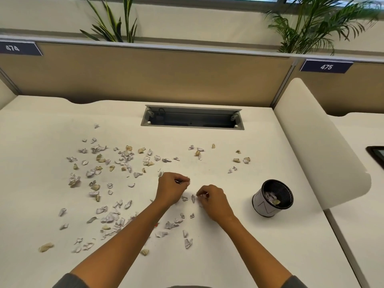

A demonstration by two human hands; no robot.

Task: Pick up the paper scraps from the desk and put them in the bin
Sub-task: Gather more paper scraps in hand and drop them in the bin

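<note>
Between both hands, at desk centre: two small scraps, upright-elongated, just left of right hand fingertips; right hand nearer. Right hand fingers curled, pinching white paper bits. Left hand likewise curled on gathered scraps. Bin to the right, nearer right hand. Main scatter of scraps farther left.

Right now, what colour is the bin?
The bin is black mesh inside with a white wrap bearing thin dark lines outside; head view shows it.
</note>
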